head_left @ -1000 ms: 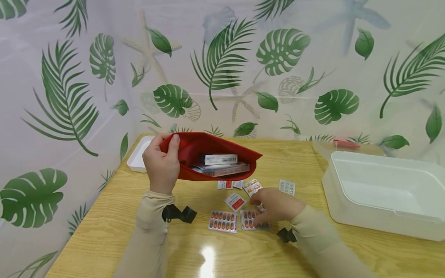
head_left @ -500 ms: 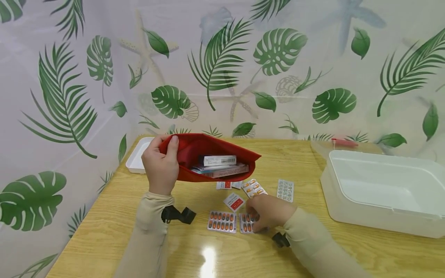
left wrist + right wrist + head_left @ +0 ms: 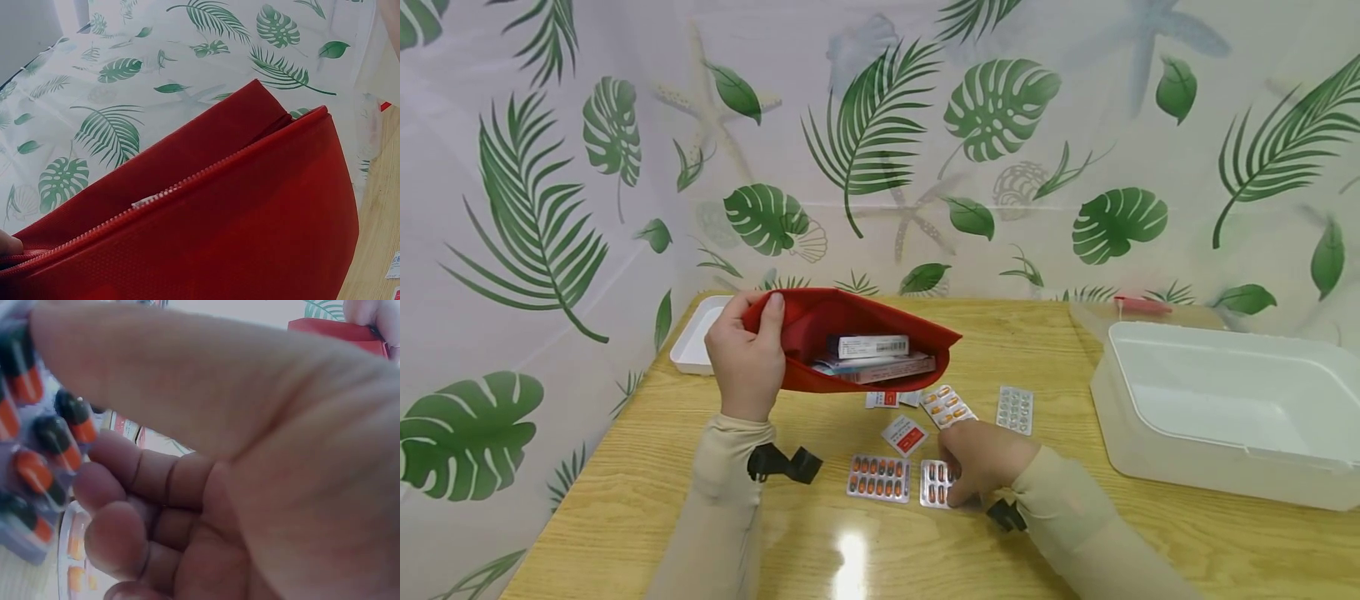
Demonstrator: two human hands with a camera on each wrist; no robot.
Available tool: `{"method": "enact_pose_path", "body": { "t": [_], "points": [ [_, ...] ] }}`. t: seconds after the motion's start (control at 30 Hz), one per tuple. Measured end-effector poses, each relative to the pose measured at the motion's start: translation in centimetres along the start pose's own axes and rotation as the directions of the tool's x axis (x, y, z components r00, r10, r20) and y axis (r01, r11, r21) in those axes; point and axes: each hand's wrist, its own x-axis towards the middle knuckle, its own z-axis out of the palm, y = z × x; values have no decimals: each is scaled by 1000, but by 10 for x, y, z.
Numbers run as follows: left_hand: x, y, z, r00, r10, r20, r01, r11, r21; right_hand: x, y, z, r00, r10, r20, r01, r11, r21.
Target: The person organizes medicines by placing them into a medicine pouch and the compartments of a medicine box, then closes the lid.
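Observation:
My left hand (image 3: 748, 354) grips the left end of a red zip pouch (image 3: 250, 219), thumb over its rim, holding it up with the mouth gaping. Medicine boxes (image 3: 872, 347) lie inside. My right hand (image 3: 988, 457) pinches a blister pack (image 3: 37, 456) of orange-and-dark capsules at the tabletop; in the right wrist view the thumb lies against it, and the hand covers its right part in the head view. Left of it is a similar capsule blister pack (image 3: 878, 478). A red-and-white sachet (image 3: 905, 435) and a blister pack of orange-yellow capsules (image 3: 946, 404) lie just beyond.
More sachets (image 3: 883, 399) lie partly under the pouch's outline. A pale blister pack (image 3: 1015, 410) rests farther right. A large translucent bin (image 3: 1150, 462) stands at the right, and a white tray (image 3: 688, 358) behind my left hand. A leaf-printed curtain closes off the back.
My right fingers have closed on the capsule blister pack, and the pack has shifted slightly. The left hand and pouch stay nearly still.

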Motion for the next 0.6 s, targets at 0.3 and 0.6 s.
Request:
{"method": "enact_pose_path", "body": {
  "t": [0.3,0.6],
  "points": [
    [-1,1,1,1000,-3,12,4,1000,-15,-1,-1,-4,1000,-25,-13,25,998,54],
    [-2,3,1,1000,6,19,-6,1000,-8,-11,5,-20,979,-193,-70,199,977,81]
  ]
}}
